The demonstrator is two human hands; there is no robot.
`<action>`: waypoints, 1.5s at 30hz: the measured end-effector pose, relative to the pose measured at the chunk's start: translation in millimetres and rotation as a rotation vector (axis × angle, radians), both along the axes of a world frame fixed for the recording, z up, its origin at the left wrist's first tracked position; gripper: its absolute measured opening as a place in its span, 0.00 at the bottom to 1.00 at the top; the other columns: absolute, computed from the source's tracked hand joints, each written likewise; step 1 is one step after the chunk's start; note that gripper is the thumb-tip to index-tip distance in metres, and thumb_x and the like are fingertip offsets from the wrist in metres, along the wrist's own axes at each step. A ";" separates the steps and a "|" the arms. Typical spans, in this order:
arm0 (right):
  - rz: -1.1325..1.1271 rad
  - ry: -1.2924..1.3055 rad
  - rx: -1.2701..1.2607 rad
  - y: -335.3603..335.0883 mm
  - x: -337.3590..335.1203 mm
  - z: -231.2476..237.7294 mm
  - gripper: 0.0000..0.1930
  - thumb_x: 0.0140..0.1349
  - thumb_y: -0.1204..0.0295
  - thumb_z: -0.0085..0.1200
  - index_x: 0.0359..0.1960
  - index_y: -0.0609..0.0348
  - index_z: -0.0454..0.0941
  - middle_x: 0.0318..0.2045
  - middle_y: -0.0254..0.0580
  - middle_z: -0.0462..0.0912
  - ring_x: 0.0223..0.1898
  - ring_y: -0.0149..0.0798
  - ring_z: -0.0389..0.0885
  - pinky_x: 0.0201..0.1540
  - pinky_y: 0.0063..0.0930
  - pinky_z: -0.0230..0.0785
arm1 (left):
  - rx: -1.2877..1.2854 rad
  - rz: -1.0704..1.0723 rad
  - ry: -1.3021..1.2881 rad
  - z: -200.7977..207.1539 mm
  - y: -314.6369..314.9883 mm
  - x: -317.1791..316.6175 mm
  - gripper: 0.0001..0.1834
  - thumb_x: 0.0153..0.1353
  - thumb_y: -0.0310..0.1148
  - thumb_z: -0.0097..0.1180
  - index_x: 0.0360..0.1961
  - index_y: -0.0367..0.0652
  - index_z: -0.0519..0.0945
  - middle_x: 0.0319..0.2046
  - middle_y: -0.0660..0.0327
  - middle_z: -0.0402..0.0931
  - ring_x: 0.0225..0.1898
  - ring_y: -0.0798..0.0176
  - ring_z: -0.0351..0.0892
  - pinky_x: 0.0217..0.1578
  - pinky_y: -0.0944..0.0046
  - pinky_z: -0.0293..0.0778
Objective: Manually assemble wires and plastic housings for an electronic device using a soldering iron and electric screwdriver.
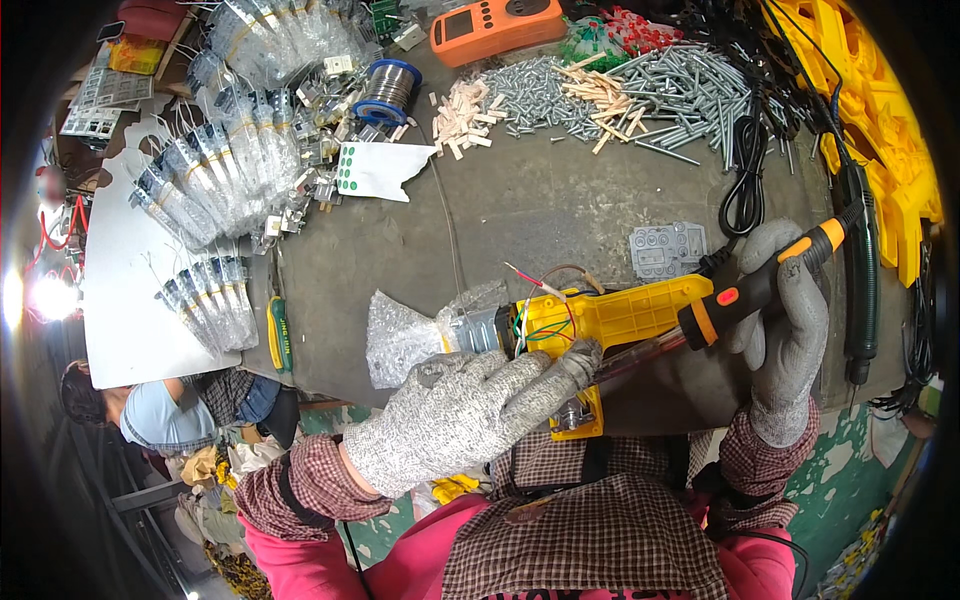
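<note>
My left hand (pixel 470 400), in a grey knit glove, lies over the near side of a yellow plastic housing (pixel 650 310), fingertips gripping its edge. Red, white and green wires (pixel 545 325) loop out of the housing. At its left end sits a silver metal part (pixel 480 330), with bubble wrap (pixel 400 340) beyond it. My gloved right hand (pixel 785 320) is closed round a black-and-orange corded hand tool (pixel 735 295) with a red button. The tool's slim shaft points down-left towards my left fingertips; its tip is hidden or too blurred to make out.
A green-and-yellow tool (pixel 278 335) lies left, near bubble-wrapped parts (pixel 210 180). Along the back are a solder spool (pixel 388 92), an orange meter (pixel 495 30) and screw piles (pixel 690 90). A corded driver (pixel 860 270) hangs right, beside yellow housings (pixel 890 110). A person (pixel 165 415) is at far left.
</note>
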State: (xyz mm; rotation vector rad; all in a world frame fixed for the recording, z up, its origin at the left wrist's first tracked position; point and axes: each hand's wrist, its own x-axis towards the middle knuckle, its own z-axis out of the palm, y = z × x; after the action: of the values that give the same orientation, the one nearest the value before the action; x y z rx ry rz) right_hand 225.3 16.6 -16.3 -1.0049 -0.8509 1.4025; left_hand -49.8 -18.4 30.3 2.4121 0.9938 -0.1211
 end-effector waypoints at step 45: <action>0.060 -0.002 0.006 1.3 6.6 -1.3 0.16 0.71 0.60 0.43 0.40 0.63 0.73 0.13 0.32 0.72 0.11 0.21 0.61 0.14 0.16 0.47 | 0.437 0.239 -0.469 4.8 11.9 -18.2 0.15 0.52 0.30 0.63 0.42 0.42 0.82 0.43 0.54 0.79 0.41 0.56 0.80 0.42 0.55 0.76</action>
State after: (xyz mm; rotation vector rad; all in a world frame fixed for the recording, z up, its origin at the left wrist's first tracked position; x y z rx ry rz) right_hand 231.9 17.9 -17.6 -0.9834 -0.8923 1.4487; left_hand -68.0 -6.5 35.1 2.4865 1.1511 0.7841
